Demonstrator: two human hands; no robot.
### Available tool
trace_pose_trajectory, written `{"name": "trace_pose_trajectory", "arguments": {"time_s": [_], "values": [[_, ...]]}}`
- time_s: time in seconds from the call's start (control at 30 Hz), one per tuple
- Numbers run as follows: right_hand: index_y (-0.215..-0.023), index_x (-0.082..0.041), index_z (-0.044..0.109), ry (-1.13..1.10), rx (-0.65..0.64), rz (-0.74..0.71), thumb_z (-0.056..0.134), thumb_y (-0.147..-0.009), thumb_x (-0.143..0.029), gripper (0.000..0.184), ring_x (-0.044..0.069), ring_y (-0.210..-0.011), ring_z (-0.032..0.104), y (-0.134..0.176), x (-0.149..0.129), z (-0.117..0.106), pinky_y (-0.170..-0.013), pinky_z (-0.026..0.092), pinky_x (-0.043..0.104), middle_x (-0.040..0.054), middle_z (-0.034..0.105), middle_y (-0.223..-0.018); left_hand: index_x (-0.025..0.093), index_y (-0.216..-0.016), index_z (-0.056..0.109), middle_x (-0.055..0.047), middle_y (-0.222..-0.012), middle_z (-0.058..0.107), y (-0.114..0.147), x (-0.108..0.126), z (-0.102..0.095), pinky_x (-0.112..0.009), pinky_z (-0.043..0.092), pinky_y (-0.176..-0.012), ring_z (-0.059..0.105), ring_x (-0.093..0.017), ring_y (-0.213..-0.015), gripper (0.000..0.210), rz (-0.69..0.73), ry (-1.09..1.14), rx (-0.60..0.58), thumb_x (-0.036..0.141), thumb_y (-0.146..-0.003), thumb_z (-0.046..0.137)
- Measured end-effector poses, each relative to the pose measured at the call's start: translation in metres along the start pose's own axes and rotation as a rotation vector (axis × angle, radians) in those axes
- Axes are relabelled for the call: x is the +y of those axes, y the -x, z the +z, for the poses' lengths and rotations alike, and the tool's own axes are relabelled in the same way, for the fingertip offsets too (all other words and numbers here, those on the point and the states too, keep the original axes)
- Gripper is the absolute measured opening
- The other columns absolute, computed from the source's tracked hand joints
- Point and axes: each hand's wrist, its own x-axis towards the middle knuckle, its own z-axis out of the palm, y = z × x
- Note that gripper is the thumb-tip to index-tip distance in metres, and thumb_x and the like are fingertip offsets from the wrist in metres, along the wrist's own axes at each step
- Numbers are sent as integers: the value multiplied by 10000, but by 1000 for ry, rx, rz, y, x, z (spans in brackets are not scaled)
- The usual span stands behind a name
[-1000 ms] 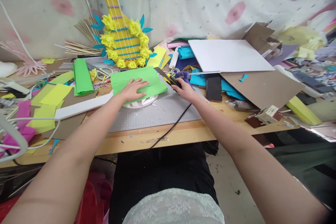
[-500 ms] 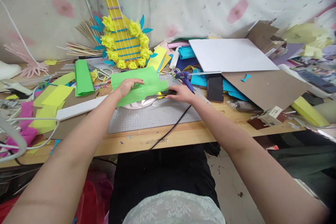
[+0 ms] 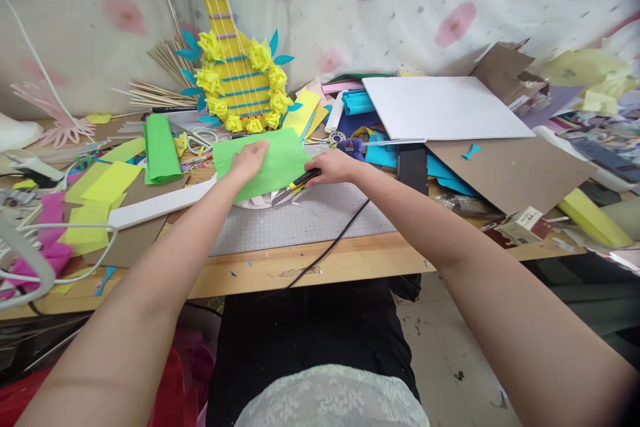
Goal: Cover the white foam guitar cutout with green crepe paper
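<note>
A gray cutting mat (image 3: 325,220) is lying below the fingers of the left hand (image 3: 250,161) and right hand (image 3: 331,167). Green paper (image 3: 285,150) is extending beneath the curled left fingers; whether they are pinching it cannot be told. A white disc (image 3: 254,205) is protruding on those fingers' near side. The right fingers are grasping a utility knife (image 3: 305,178), blade projecting leftward.

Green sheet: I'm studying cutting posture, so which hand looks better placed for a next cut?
Probably the right hand: it holds the knife, whose blade is close to the near edge of the green sheet. The left hand is at the sheet, with no tool visible in it.
</note>
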Motion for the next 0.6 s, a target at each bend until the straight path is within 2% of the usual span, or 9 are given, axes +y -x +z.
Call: {"name": "trace_pose_trajectory", "arguments": {"time_s": [0.07,0.17,0.37,0.6], "values": [[-1000,-215,675,23,-8,-12,551,-813,-576,425,196,-819,599,-3,-4,-6,-593,240,266,58,704,-915,212,-1401,428,-96,-1525,312,5,-1,6,-544,98,-1153,158,-316,-1442,675,33,-293,-28,606,-868,302],[-1022,-217,676,39,-25,-9,541,-818,-582,440,201,-837,600,-8,-11,-10,-610,251,267,67,708,-934,197,-1451,338,-126,-1559,209,12,-5,12,-557,69,-1152,98,-315,-1453,712,110,-527,-45,616,-880,267],[-1031,-231,670,52,-20,-77,539,-817,-588,437,195,-817,609,-17,-21,-9,-596,244,269,56,712,-931,186,-1470,287,-138,-1557,215,10,-15,6,-534,104,-1156,121,-297,-1452,698,201,-640,-83,592,-908,205],[-1020,-224,670,105,-8,-64,515,-835,-591,439,202,-837,610,-18,-21,-23,-610,247,273,66,711,-927,202,-1473,278,-120,-1562,208,3,-28,0,-507,114,-1160,138,-284,-1450,678,295,-664,-128,582,-918,189]]}}
